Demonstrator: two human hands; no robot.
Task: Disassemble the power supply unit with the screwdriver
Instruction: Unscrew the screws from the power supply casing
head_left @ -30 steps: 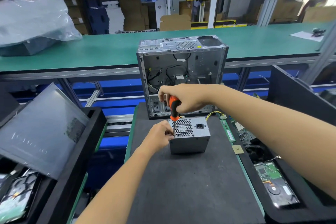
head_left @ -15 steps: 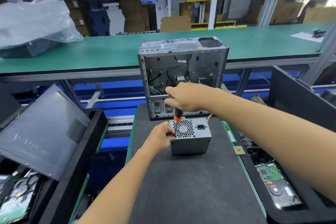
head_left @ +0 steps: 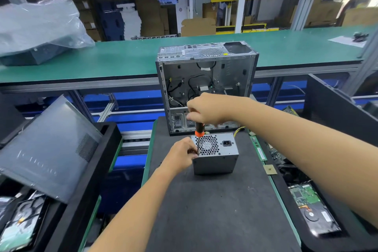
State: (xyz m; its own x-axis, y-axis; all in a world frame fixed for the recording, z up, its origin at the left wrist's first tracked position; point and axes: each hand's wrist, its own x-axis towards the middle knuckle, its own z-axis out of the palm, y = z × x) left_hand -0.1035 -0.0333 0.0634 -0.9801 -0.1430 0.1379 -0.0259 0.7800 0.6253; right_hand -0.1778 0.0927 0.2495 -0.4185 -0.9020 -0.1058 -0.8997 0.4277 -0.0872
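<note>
- Power supply unit (head_left: 215, 153) is sitting on the dark surface (head_left: 214, 210), fan grille facing up, just in front of the open computer case (head_left: 206, 86).
- Right hand (head_left: 206, 109) is gripping the screwdriver (head_left: 198, 131) handle, fingers curled round it; shaft is pointing down at the near-left corner of the grille face.
- Left hand (head_left: 182, 156) is holding the unit's left side at that corner, fingers curled near the tip; whether they are pinching a screw cannot be told.
- Unit is looking like a stiff metal box, probably fairly heavy and steady; smooth sides could be slipping on the mat, so bracing the side wall next to the screw seems best, keeping off the grille.
- Yellow wires (head_left: 239, 129) are trailing out behind the unit.
- Around: grey side panel (head_left: 47, 149) leaning in the left bin, hard drive (head_left: 319, 219) and boards in the right tray, small chip (head_left: 269, 169) at the surface edge, plastic bag (head_left: 38, 26) on the green bench.
- Case is standing close behind, possibly crowding the right wrist.
</note>
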